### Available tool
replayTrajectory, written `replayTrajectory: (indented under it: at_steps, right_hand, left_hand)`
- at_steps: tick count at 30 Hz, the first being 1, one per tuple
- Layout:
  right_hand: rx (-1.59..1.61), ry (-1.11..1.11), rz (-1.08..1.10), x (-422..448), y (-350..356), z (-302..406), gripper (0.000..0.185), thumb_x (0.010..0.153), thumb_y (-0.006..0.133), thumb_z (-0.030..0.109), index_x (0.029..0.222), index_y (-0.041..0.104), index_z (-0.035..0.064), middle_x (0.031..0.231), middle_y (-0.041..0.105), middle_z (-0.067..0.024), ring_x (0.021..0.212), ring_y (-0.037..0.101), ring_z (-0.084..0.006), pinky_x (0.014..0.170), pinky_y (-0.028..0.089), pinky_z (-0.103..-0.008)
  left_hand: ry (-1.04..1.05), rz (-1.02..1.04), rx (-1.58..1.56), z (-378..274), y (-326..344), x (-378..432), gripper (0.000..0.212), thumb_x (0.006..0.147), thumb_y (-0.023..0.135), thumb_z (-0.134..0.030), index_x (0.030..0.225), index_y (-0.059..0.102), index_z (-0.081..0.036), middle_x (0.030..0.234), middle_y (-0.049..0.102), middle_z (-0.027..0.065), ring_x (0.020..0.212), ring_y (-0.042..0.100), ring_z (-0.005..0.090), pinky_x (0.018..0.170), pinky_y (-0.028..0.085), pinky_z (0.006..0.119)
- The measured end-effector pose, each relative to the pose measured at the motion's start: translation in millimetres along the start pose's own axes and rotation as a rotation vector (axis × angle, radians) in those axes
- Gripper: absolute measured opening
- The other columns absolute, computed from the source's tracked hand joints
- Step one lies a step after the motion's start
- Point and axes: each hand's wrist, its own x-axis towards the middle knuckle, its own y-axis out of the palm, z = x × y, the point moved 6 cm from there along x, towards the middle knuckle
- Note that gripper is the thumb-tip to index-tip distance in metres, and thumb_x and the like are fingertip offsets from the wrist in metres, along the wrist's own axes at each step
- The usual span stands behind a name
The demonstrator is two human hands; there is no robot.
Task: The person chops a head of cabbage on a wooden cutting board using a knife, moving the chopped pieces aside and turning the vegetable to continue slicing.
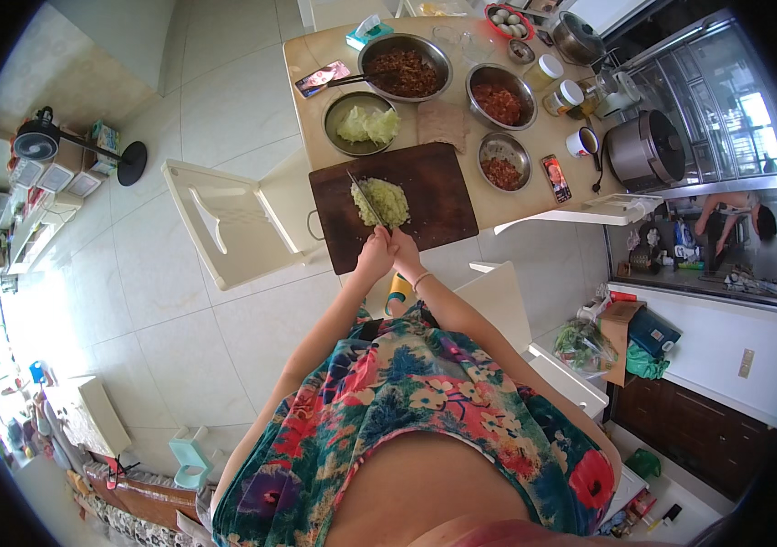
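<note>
A kitchen knife (364, 194) points away from me, its blade tilted to the left over a pile of finely chopped pale green cabbage (394, 202). My left hand (375, 254) and my right hand (405, 250) meet at its handle, both with fingers closed around it. Much of the handle is hidden by them. Under the pile lies a dark wooden cutting board (439, 191) with a metal loop on its left side. Just beyond the board, pale leaves (368, 126), seemingly cabbage, fill part of a round metal dish (339, 140).
Steel bowls of dark filling (407, 72), red meat (497, 102) and a smaller portion (503, 172) stand behind. A cloth (441, 123) lies between them. Phones (556, 179), jars (563, 97) and a rice cooker (644, 150) share the table. White chairs (245, 225) flank me.
</note>
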Motion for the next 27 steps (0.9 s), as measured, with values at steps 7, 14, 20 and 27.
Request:
replayTrajectory:
  at_steps: [7, 14, 20, 27]
  right_hand:
    - [0.039, -0.031, -0.007, 0, 0, -1, 0.028, 0.077, 0.056, 0.029, 0.076, 0.048, 0.0013, 0.075, 0.059, -0.0227, 0.076, 0.057, -0.0405, 0.061, 0.044, -0.0455]
    - [0.011, 0.006, -0.003, 5, 3, -5, 0.029, 0.078, 0.057, 0.03, 0.075, 0.049, 0.0014, 0.074, 0.059, -0.0227, 0.076, 0.057, -0.0404, 0.06, 0.044, -0.0447]
    - [0.033, -0.082, 0.026, 15, 6, -11, 0.043, 0.083, 0.049, 0.039, 0.069, 0.056, -0.0012, 0.069, 0.059, -0.0241, 0.071, 0.058, -0.0403, 0.059, 0.046, -0.0464]
    - [-0.006, -0.051, -0.01, 16, -1, 0, 0.048, 0.086, 0.046, 0.04, 0.064, 0.056, -0.0025, 0.066, 0.057, -0.0249, 0.066, 0.058, -0.0407, 0.055, 0.045, -0.0471]
  left_hand:
    - [0.006, -0.025, -0.004, 1, 2, 1, 0.03, 0.077, 0.059, -0.016, 0.097, 0.041, -0.001, 0.094, 0.054, 0.0237, 0.089, 0.055, 0.0402, 0.073, 0.045, 0.046]
    - [0.038, -0.082, -0.055, -3, 0, 0, 0.026, 0.077, 0.058, -0.016, 0.092, 0.043, 0.0, 0.086, 0.054, 0.022, 0.084, 0.053, 0.0397, 0.071, 0.043, 0.046]
    - [0.088, -0.157, -0.134, -17, -9, -2, 0.023, 0.077, 0.058, -0.017, 0.085, 0.044, 0.0, 0.077, 0.054, 0.0202, 0.077, 0.052, 0.0376, 0.067, 0.041, 0.044]
    - [0.104, -0.195, -0.12, -32, -24, -10, 0.026, 0.076, 0.06, -0.017, 0.087, 0.045, 0.001, 0.08, 0.054, 0.0193, 0.081, 0.052, 0.0366, 0.07, 0.042, 0.043]
